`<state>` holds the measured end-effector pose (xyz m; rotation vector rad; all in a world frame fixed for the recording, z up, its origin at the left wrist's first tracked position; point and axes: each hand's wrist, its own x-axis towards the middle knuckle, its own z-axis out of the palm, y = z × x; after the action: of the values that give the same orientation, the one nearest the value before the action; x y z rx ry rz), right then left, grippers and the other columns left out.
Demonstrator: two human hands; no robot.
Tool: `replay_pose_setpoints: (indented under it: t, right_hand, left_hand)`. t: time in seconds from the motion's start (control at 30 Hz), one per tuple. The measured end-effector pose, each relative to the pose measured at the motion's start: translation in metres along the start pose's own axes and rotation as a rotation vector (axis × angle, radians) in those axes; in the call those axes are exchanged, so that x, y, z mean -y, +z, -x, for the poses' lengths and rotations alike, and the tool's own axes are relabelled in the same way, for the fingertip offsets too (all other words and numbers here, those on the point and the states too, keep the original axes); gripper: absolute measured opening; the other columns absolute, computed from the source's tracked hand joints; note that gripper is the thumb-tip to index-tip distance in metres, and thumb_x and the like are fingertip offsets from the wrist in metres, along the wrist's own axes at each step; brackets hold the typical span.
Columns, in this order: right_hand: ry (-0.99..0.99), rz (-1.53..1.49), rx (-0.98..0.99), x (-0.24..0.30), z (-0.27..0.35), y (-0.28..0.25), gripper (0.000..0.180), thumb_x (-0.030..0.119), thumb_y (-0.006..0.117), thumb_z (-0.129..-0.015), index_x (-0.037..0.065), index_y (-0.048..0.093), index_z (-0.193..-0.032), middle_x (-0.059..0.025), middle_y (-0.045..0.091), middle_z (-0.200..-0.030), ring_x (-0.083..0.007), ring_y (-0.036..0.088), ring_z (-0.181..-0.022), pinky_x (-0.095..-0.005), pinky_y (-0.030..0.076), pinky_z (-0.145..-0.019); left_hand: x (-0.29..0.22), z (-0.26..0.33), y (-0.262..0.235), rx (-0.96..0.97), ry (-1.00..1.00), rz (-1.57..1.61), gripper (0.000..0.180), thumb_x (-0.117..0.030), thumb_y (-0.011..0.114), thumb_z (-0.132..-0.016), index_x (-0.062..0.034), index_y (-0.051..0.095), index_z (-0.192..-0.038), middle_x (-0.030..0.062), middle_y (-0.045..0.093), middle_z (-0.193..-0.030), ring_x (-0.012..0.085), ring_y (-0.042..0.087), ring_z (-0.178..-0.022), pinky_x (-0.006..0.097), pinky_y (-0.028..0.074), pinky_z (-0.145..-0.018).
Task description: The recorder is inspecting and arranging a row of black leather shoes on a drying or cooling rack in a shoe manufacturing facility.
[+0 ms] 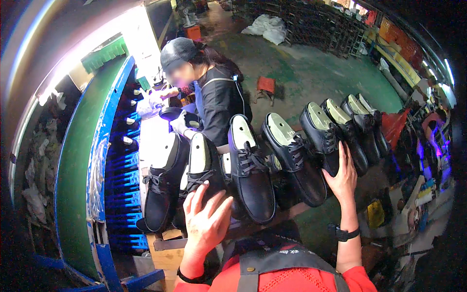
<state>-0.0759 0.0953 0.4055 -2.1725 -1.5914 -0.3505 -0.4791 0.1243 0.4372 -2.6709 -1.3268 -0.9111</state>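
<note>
Closest is the wearer's dark grey cloth apron (292,260) over a red top (226,281). A black watch (346,234) sits on the right wrist.

Next come the hands. The left hand (208,223) has its fingers bent a little and spread apart. The tips seem to touch the black lace-up shoe with a pale inside (208,168), second from the left in the row. They are not wrapped around it. The right hand (344,176) has its thumb and fingers wide apart, around the toe of the black laced shoe fifth from the left (323,138). I cannot tell if it grips.

The shoes lean in a row, toes toward the wearer. More dark shoes show below them.

I think the step now is setting the shoes straight or picking them. To lift one, the next move would need the fingers to close on its sides without bumping its neighbours.

Past the row, a co-worker in a dark cap (224,100) bends over another dark shoe (169,113). To the left runs a long green belt with a blue frame (83,151). Far back are a small red stool (265,84) and white sacks (266,28).
</note>
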Motion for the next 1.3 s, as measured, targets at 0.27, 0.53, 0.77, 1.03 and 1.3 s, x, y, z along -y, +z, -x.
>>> replay_pose_setpoints:
  t: [0.27, 0.53, 0.77, 1.03, 1.3]
  right_hand:
    - [-0.004, -0.026, -0.045, 0.005, 0.002, 0.0, 0.109, 0.034, 0.092, -0.07, 0.019, 0.035, -0.162, -0.0247, 0.046, -0.156, -0.0464, 0.062, -0.124, -0.0504, 0.057, -0.098]
    - [-0.007, -0.016, -0.07, 0.001, 0.004, 0.006, 0.114, 0.043, 0.089, -0.075, 0.019, 0.026, -0.167, -0.0247, 0.042, -0.159, -0.0421, 0.061, -0.128, -0.0487, 0.052, -0.108]
    - [0.029, -0.024, -0.003, 0.0, 0.006, 0.007, 0.115, 0.046, 0.088, -0.076, 0.022, 0.023, -0.168, -0.0218, 0.037, -0.163, -0.0387, 0.054, -0.138, -0.0475, 0.049, -0.113]
    - [0.027, -0.028, -0.008, 0.0, 0.007, 0.006, 0.115, 0.046, 0.088, -0.076, 0.022, 0.023, -0.168, -0.0215, 0.037, -0.163, -0.0386, 0.053, -0.139, -0.0479, 0.048, -0.114]
    - [0.036, -0.042, 0.011, 0.0, 0.006, 0.005, 0.115, 0.044, 0.088, -0.076, 0.023, 0.023, -0.168, -0.0208, 0.037, -0.163, -0.0384, 0.052, -0.14, -0.0483, 0.047, -0.114]
  left_hand:
    - [0.0, -0.003, 0.005, -0.002, 0.013, -0.042, 0.03, -0.014, 0.076, -0.082, -0.0151, 0.079, -0.112, 0.0067, 0.072, -0.124, 0.042, 0.05, -0.141, 0.058, 0.035, -0.114]
    - [-0.01, -0.014, -0.009, -0.011, 0.13, -0.02, 0.028, -0.02, 0.069, -0.097, -0.0139, 0.077, -0.123, 0.0089, 0.073, -0.126, 0.0461, 0.052, -0.137, 0.057, 0.037, -0.115]
    - [-0.009, -0.011, -0.01, -0.002, 0.189, -0.072, 0.03, -0.022, 0.067, -0.098, -0.0126, 0.076, -0.125, 0.0091, 0.073, -0.128, 0.0492, 0.051, -0.138, 0.057, 0.037, -0.116]
    - [-0.013, -0.009, -0.01, 0.003, 0.184, -0.085, 0.031, -0.021, 0.067, -0.097, -0.0132, 0.076, -0.126, 0.0081, 0.073, -0.127, 0.0499, 0.051, -0.138, 0.057, 0.037, -0.116]
    - [-0.02, -0.012, -0.01, 0.011, 0.166, -0.1, 0.03, -0.022, 0.068, -0.097, -0.014, 0.076, -0.125, 0.0069, 0.073, -0.128, 0.0481, 0.05, -0.139, 0.057, 0.037, -0.116]
